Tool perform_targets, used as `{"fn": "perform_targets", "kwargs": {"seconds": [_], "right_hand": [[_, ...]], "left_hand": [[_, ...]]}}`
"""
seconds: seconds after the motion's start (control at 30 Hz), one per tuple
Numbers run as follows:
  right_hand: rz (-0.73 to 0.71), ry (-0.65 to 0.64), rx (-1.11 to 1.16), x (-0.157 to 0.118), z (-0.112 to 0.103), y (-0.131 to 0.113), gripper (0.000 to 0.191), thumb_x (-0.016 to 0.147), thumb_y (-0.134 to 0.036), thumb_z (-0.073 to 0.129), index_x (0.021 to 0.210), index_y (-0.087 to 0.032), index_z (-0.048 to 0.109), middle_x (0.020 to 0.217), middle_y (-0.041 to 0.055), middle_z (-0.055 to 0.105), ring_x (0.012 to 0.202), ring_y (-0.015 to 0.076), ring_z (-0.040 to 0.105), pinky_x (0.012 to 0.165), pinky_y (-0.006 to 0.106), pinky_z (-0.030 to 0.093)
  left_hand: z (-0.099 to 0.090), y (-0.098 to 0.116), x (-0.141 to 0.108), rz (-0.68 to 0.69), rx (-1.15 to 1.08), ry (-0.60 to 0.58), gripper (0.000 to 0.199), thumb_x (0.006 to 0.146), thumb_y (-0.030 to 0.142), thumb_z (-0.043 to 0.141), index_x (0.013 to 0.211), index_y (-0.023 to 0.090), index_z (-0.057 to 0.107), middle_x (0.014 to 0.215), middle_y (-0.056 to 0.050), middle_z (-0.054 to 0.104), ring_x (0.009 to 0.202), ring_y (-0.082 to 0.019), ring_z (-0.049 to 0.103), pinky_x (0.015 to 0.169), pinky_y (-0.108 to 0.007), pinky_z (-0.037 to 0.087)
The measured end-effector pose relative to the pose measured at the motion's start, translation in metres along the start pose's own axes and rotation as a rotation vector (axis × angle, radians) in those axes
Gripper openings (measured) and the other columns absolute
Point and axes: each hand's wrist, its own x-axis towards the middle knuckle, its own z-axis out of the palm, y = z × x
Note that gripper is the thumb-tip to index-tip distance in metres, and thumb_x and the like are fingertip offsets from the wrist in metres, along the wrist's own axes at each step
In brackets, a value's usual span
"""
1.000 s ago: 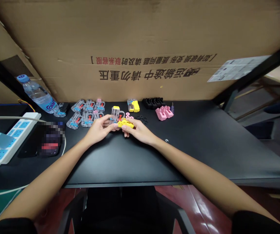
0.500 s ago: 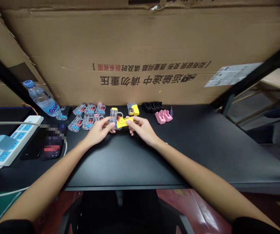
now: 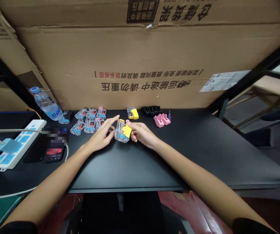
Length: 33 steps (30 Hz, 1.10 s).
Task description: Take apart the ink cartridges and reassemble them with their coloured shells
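A small clear-and-yellow toy gun [image 3: 121,132] is held above the table's middle, with blue parts inside its transparent body. My right hand [image 3: 142,134] pinches it by the yellow side, thumb on top. Close by on the left, my left hand [image 3: 103,134] has its fingers apart; its fingertips are near the clear body, and whether they touch I cannot tell. Behind my left hand lie several clear toy guns [image 3: 90,125] with red and blue parts. Another clear-and-yellow toy gun [image 3: 133,113] rests at the back of the table.
Black plastic parts [image 3: 151,110] and pink plastic parts [image 3: 161,120] sit at the back, right of centre. On the left are a water bottle [image 3: 47,104], a power strip [image 3: 22,140], a phone [image 3: 55,152] and cables. A cardboard wall [image 3: 140,48] stands behind the black table [image 3: 179,162].
My left hand has let go of the toy gun and opened. My right hand has turned the toy gun, tilting its yellow side upward. The camera view has shifted up slightly.
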Motion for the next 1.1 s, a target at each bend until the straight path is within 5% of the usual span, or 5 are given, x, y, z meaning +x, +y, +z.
{"fn": "perform_targets", "kwargs": {"seconds": [0.1, 0.17, 0.33, 0.67, 1.1], "right_hand": [[0.095, -0.038, 0.019, -0.002, 0.002, 0.000, 0.052, 0.087, -0.066, 0.082, 0.079, -0.017, 0.064, 0.055, -0.0035, 0.054, 0.044, 0.0084, 0.044, 0.040, 0.021, 0.037], [0.123, -0.047, -0.035, -0.003, 0.003, 0.002, 0.059, 0.093, -0.074, 0.070, 0.079, -0.017, 0.065, 0.056, -0.0001, 0.059, 0.041, 0.0093, 0.048, 0.039, 0.021, 0.039], [-0.023, -0.090, -0.210, -0.005, 0.008, 0.012, 0.064, 0.097, -0.081, 0.057, 0.087, -0.018, 0.063, 0.066, 0.0036, 0.069, 0.044, 0.0127, 0.060, 0.040, 0.023, 0.047], [-0.052, -0.077, -0.277, -0.010, 0.004, 0.030, 0.049, 0.102, -0.072, 0.060, 0.099, -0.022, 0.059, 0.070, -0.0031, 0.063, 0.045, 0.0118, 0.056, 0.040, 0.023, 0.044], [-0.114, -0.086, -0.295, -0.004, 0.006, 0.022, 0.051, 0.099, -0.071, 0.063, 0.098, -0.021, 0.061, 0.067, -0.0025, 0.064, 0.044, 0.0111, 0.057, 0.039, 0.022, 0.045]], "left_hand": [[-0.001, 0.004, -0.001, 0.095, 0.119, -0.020, 0.042, 0.102, 0.028, 0.066, 0.144, 0.028, 0.069, 0.157, -0.013, 0.061, 0.133, -0.027, 0.066, 0.105, -0.040, 0.058], [0.001, 0.005, 0.000, 0.025, 0.128, 0.026, 0.022, 0.103, 0.036, 0.067, 0.118, 0.022, 0.076, 0.125, -0.011, 0.077, 0.115, -0.026, 0.073, 0.095, -0.037, 0.060], [0.010, 0.004, 0.003, -0.306, -0.156, 0.120, 0.051, 0.098, 0.069, 0.067, 0.083, 0.020, 0.061, 0.067, 0.000, 0.067, 0.058, -0.015, 0.064, 0.057, -0.026, 0.052], [0.033, 0.005, -0.010, -0.475, -0.302, 0.032, 0.050, 0.097, 0.068, 0.069, 0.083, 0.020, 0.062, 0.068, -0.001, 0.067, 0.054, -0.015, 0.064, 0.052, -0.027, 0.053], [0.027, 0.006, -0.004, -0.391, -0.296, 0.044, 0.055, 0.094, 0.072, 0.069, 0.082, 0.019, 0.062, 0.071, -0.001, 0.072, 0.055, -0.015, 0.067, 0.056, -0.027, 0.055]]}}
